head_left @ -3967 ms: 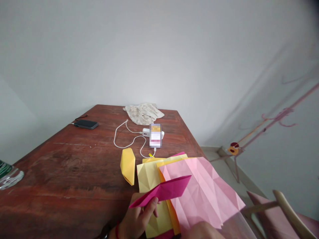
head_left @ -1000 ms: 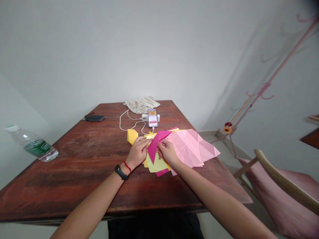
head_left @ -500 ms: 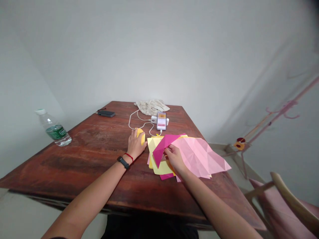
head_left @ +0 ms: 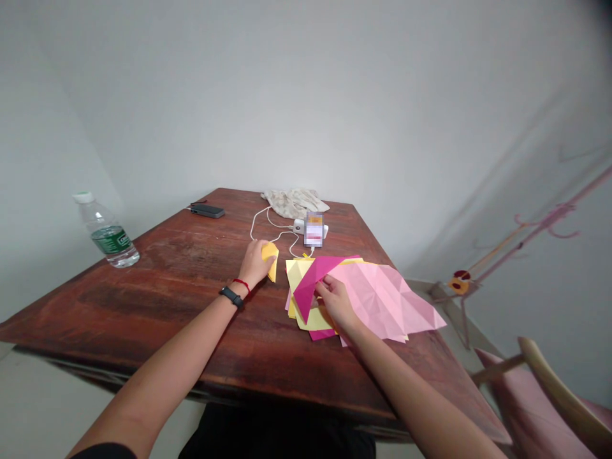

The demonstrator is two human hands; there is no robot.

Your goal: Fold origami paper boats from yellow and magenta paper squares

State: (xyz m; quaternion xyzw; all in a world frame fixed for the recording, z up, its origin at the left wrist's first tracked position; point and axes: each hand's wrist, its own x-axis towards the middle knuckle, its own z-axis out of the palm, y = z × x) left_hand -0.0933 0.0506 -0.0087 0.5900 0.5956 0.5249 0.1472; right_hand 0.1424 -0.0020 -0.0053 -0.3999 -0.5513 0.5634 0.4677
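My left hand (head_left: 255, 262) is closed on a folded yellow paper (head_left: 270, 256), left of the paper pile; a red string and a dark watch band circle that wrist. In my right hand (head_left: 335, 299), thumb and fingers pinch a folded magenta paper (head_left: 313, 280), which slants over the pile. Under it lie pale yellow sheets (head_left: 295, 271) and, to the right, a large creased pink sheet (head_left: 382, 296). Another magenta corner (head_left: 322, 335) sticks out at the pile's near side. The tips of several right fingers are hidden behind the magenta paper.
Behind the papers, a phone (head_left: 313, 231) leans on a white power bank (head_left: 299, 226) with white cables. A crumpled cloth (head_left: 294, 203) lies at the wooden table's (head_left: 191, 274) far edge. A dark device (head_left: 207, 210) and water bottle (head_left: 109, 236) stand left; a chair (head_left: 549, 376) is right.
My left hand has shifted slightly left and tilted with the yellow paper, showing more of its pointed lower end. My right hand keeps its pinch on the magenta paper. The view has shifted a little.
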